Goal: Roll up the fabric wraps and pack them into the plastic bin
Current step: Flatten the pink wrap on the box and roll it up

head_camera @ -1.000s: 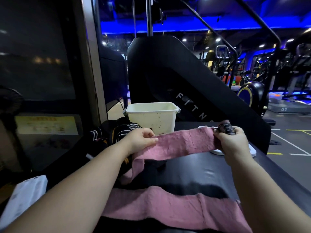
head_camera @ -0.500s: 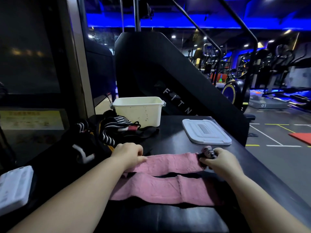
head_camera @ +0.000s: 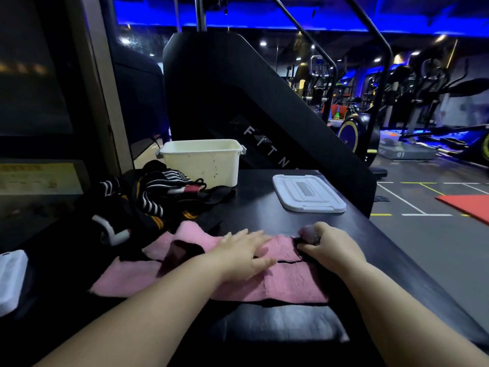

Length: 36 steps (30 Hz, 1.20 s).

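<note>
While the left hand [head_camera: 243, 254] presses the pink wrap [head_camera: 285, 284] near the table's [head_camera: 264, 197] front edge, fingers spread, the right hand [head_camera: 330, 247] pinches its rolled end [head_camera: 308, 233], fingertips hidden; the bin [head_camera: 201, 162] stands at the far edge beside an indistinct dark heap [head_camera: 158, 192]

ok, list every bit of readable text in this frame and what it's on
"F I T N": slanted side of the black machine behind the table; any further letters are hidden by the table.
"01": grey platform on the gym floor, right.
Yellow sign, far left: print blurred, unreadable.
Label on the striped wraps: too small to read.
</note>
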{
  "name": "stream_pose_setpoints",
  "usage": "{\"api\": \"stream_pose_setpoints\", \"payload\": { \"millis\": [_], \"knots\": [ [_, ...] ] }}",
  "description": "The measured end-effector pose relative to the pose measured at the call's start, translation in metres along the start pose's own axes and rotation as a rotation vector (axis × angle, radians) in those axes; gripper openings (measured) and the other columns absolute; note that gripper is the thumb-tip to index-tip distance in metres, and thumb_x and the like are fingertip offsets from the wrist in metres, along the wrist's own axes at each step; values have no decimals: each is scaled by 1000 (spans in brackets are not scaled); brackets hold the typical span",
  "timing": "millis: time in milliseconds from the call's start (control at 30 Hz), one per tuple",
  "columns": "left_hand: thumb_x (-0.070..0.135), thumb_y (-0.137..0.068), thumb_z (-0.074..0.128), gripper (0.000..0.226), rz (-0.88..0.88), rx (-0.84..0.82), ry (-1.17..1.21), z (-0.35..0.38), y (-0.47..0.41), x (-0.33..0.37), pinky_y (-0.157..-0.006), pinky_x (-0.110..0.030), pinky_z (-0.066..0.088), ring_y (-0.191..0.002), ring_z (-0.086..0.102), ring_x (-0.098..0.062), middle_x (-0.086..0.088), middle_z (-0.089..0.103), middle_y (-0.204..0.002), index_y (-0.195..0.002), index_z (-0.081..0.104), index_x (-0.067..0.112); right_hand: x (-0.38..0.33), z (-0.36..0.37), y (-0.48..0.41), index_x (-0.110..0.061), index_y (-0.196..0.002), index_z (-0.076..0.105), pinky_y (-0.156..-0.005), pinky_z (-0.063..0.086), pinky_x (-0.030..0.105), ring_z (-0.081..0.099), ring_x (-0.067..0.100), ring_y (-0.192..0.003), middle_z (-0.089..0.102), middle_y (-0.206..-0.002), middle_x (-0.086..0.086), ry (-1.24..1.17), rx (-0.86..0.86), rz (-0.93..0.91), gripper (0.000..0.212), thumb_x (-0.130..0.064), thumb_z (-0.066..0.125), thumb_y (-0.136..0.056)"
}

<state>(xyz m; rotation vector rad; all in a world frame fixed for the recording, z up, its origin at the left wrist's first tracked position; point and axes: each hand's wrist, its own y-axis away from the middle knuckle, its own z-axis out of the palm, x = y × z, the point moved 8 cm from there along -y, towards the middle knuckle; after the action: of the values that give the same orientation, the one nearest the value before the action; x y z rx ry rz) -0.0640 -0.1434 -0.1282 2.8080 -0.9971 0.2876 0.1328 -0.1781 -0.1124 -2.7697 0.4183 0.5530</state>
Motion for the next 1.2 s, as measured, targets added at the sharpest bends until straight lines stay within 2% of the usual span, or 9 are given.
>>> {"api": "stream_pose_setpoints", "payload": {
  "millis": [67, 133, 200, 300, 400, 533, 767, 1033, 1200],
  "knots": [
    [62, -98, 31, 65, -34, -51, -42, 19, 2, -6, -121, -45, -3, -151, -4, -14, 13, 0, -163, -155, 11, 37, 2, -3, 1, -29, -113, 55, -78, 44, 33, 59, 23, -109, 67, -113, -3, 23, 19, -31, 39, -51, 66, -82],
    [63, -97, 27, 66, -57, -34, -49, 23, 3, -8, -120, -45, -6, -150, -6, -12, 15, -4, -163, -155, 9, 37, 6, -4, 1, -30, -121, 54, -79, 42, 31, 57, 23, -114, 65, -120, -3, 51, 23, -47, 40, -47, 62, -86],
    [63, -98, 26, 65, -66, -27, -64, 23, 4, -6, -120, -46, -5, -150, -6, -13, 14, -5, -163, -155, 8, 37, 8, -4, 1, -29, -125, 54, -77, 39, 30, 57, 23, -115, 65, -122, -2, 69, 24, -45, 39, -43, 59, -88],
    [60, -99, 25, 62, -77, -30, -69, 24, 6, 0, -121, -46, -4, -151, -5, -14, 12, -5, -163, -155, 8, 36, 11, -3, -1, -25, -117, 55, -77, 43, 32, 58, 25, -110, 67, -117, 0, 79, 28, -47, 34, -40, 59, -87],
    [53, -102, 23, 58, -77, -32, -69, 29, 7, 8, -121, -45, -3, -151, -5, -14, 12, -6, -163, -155, 7, 36, 17, -6, 0, -27, -120, 49, -73, 39, 32, 58, 25, -110, 66, -118, -1, 76, 13, -54, 35, -36, 59, -88],
    [45, -104, 20, 54, -52, -26, -82, 32, 8, 22, -122, -44, -3, -151, -4, -14, 12, -6, -163, -156, 6, 34, 27, -14, 8, -34, -127, 45, -75, 40, 30, 59, 23, -113, 65, -122, -3, 122, -3, -93, 42, -38, 60, -89],
    [42, -105, 19, 53, -41, -2, -84, 33, 10, 39, -121, -42, -1, -151, -1, -15, 11, -2, -164, -156, 8, 32, 45, -25, 16, -28, -119, 49, -71, 34, 30, 60, 23, -109, 66, -117, -2, 174, 27, -80, 34, -41, 58, -90],
    [42, -105, 18, 51, -35, 12, -79, 32, 10, 39, -119, -41, 0, -151, 0, -13, 13, 1, -163, -156, 11, 34, 59, -29, 17, -26, -118, 54, -84, 46, 35, 60, 27, -106, 60, -117, 4, 191, 59, -47, 29, -27, 54, -89],
    [41, -105, 20, 51, -7, 10, -44, 33, 4, 42, -120, -42, 0, -151, 1, -13, 13, 5, -163, -155, 14, 33, 49, -38, 20, -24, -132, 51, -92, 44, 40, 51, 34, -116, 53, -128, 8, 315, 76, 20, 46, -15, 50, -86]
  ]
}}
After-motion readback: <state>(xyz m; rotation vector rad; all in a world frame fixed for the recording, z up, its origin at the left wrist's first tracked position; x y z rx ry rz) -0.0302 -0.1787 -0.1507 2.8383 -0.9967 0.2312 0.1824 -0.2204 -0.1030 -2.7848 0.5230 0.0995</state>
